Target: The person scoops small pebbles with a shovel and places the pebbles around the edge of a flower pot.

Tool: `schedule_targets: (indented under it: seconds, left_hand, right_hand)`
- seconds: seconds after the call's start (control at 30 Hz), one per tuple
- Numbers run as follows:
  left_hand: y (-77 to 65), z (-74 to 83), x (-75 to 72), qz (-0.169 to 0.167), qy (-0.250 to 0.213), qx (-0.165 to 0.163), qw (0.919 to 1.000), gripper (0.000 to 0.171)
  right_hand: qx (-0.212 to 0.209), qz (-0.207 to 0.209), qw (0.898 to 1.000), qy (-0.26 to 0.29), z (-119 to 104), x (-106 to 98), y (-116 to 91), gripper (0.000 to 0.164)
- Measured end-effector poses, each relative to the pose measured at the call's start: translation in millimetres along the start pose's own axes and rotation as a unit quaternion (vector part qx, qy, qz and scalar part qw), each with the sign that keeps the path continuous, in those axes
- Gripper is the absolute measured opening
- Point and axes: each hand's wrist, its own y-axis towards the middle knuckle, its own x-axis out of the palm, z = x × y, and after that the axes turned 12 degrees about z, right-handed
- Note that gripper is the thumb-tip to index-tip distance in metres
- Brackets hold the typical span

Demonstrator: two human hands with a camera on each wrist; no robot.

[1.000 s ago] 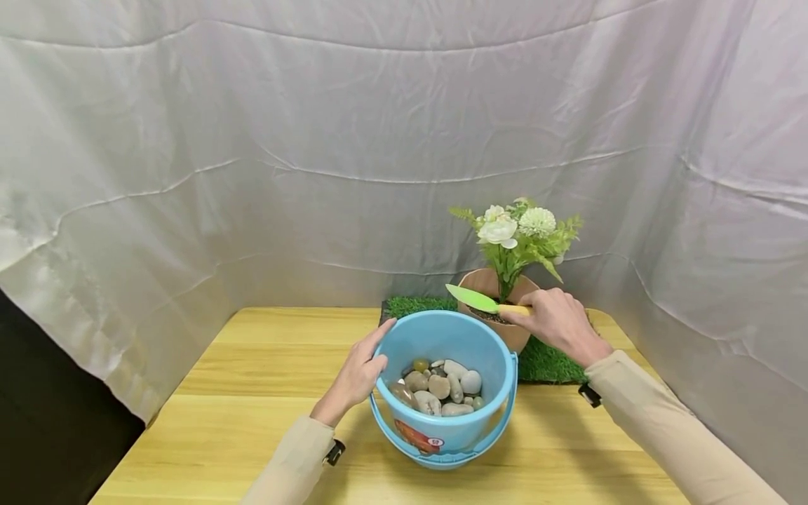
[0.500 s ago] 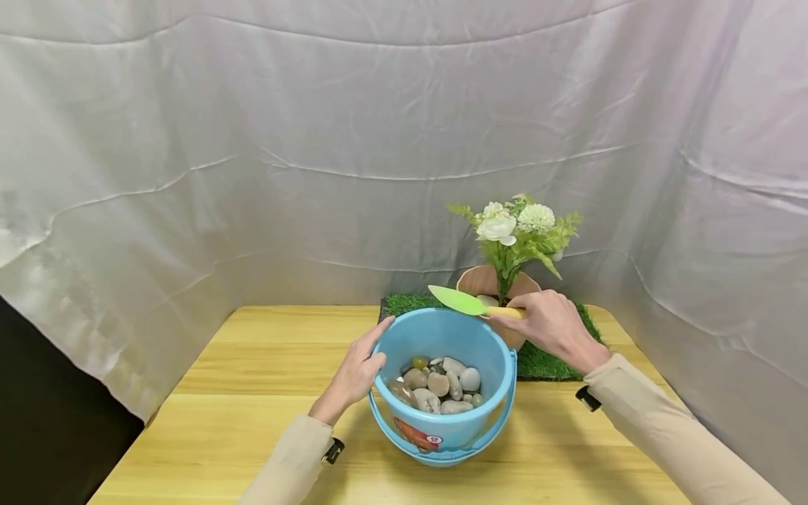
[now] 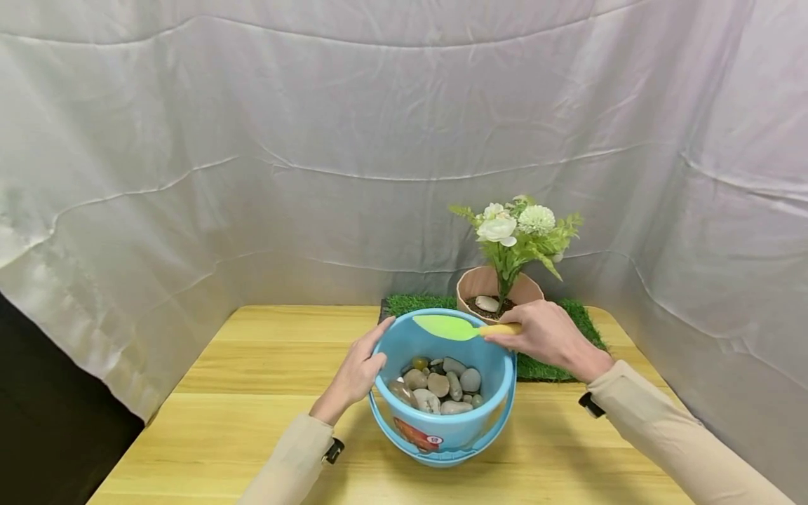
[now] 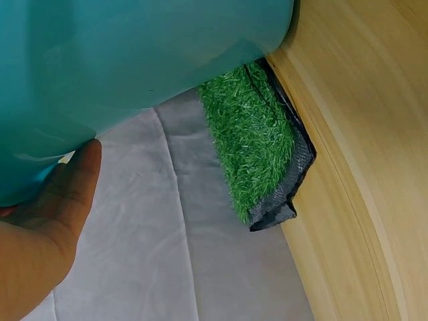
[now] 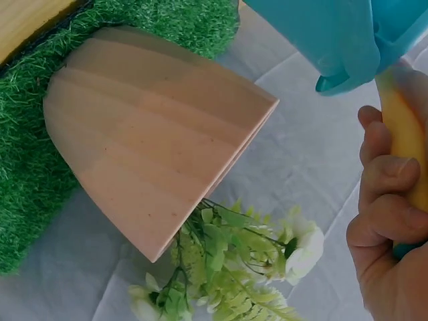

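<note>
My right hand (image 3: 546, 337) grips the yellow handle of a trowel (image 3: 448, 327) with a light green blade. The blade points left over the far part of a blue bucket (image 3: 463, 421), whose floor is covered by several pebbles (image 3: 438, 385). My left hand (image 3: 353, 372) holds the bucket's rim at the left, thumb at the edge and fingers along the outside. Behind the bucket stands a pink flowerpot (image 3: 470, 284) with white flowers (image 3: 536, 221), soil and a pale stone (image 3: 487, 304) on that soil. In the right wrist view curled fingers (image 5: 394, 174) wrap the trowel's handle.
The flowerpot rests on a green turf mat (image 3: 549, 369) at the back right of the wooden table (image 3: 284, 351). The bucket's handle (image 3: 505, 424) hangs down at its front. Grey curtains (image 3: 404, 140) close in the table's back and sides.
My right hand has brought the trowel from over the flowerpot left and down to the bucket. A pale stone now shows in the pot. The left hand has stayed on the rim.
</note>
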Motion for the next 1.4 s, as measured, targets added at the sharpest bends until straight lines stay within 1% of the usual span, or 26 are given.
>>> schedule_targets:
  seconds: [0.13, 0.2, 0.37, 0.4, 0.43, 0.47, 0.63, 0.67, 0.8, 0.93, 1.03, 1.1, 1.2, 1.33, 1.4]
  left_hand:
    - [0.1, -0.4, 0.4, -0.002, -0.002, 0.001, 1.0, 0.068]
    - [-0.2, -0.6, 0.9, -0.001, 0.0, 0.002, 1.0, 0.068]
    - [-3.1, -0.9, 2.4, -0.005, -0.002, 0.002, 1.0, 0.068]
    - [-3.7, -1.0, 2.4, -0.005, -0.003, 0.002, 1.0, 0.068]
    - [-4.2, 4.4, 0.8, -0.007, -0.006, -0.001, 1.0, 0.068]
    - [-4.3, 4.4, 0.5, -0.007, -0.008, -0.002, 0.9999, 0.068]
    - [-2.8, 4.4, -1.2, -0.003, -0.007, 0.0, 1.0, 0.068]
    - [-2.4, -1.2, 0.3, -0.001, -0.006, 0.002, 1.0, 0.068]
    - [-2.0, -2.1, 1.1, 0.005, -0.01, 0.008, 0.9999, 0.068]
    - [-1.8, -1.5, 1.6, 0.005, -0.007, 0.009, 0.9999, 0.068]
    - [-1.4, 0.5, 1.4, 0.005, -0.004, 0.003, 1.0, 0.068]
    - [-1.2, 4.7, 0.4, 0.002, -0.006, -0.002, 1.0, 0.068]
    - [-1.6, 20.9, -3.5, -0.006, -0.014, -0.006, 0.9999, 0.066]
    - [-2.3, 39.0, -8.8, -0.015, -0.016, -0.012, 0.9997, 0.065]
    - [-2.4, 40.3, -9.3, -0.014, -0.015, -0.013, 0.9997, 0.065]
  right_hand:
    - [-0.056, 0.011, 0.998, -0.012, -1.4, 3.7, 0.8, 0.019]
    - [-0.089, 0.008, 0.996, -0.02, -2.1, 5.4, 0.9, 0.02]
    - [-0.161, -0.017, 0.986, -0.037, -6.2, 7.7, 0.1, 0.024]
    - [-0.17, -0.021, 0.984, -0.04, -7.8, 7.5, 0.6, 0.024]
    - [-0.176, -0.03, 0.983, -0.042, -9.8, 6.9, 1.7, 0.024]
    - [-0.181, -0.038, 0.982, -0.044, -12.0, 6.3, 3.1, 0.023]
    - [-0.2, -0.087, 0.974, -0.058, -25.8, 5.2, 9.3, 0.019]
    - [-0.205, -0.093, 0.973, -0.058, -27.7, 6.5, 9.6, 0.017]
    - [-0.217, -0.108, 0.968, -0.06, -31.9, 11.5, 10.1, 0.014]
    - [-0.214, -0.118, 0.968, -0.056, -31.7, 12.4, 10.8, 0.013]
    - [-0.213, -0.127, 0.968, -0.046, -32.0, 14.2, 12.0, 0.013]
    - [-0.213, -0.135, 0.967, -0.035, -33.5, 16.4, 12.5, 0.013]
    - [-0.217, -0.146, 0.965, -0.023, -36.1, 20.3, 13.1, 0.015]
    - [-0.206, -0.158, 0.966, -0.014, -38.0, 23.6, 14.3, 0.014]
    - [-0.197, -0.162, 0.967, -0.002, -38.1, 25.0, 14.8, 0.015]
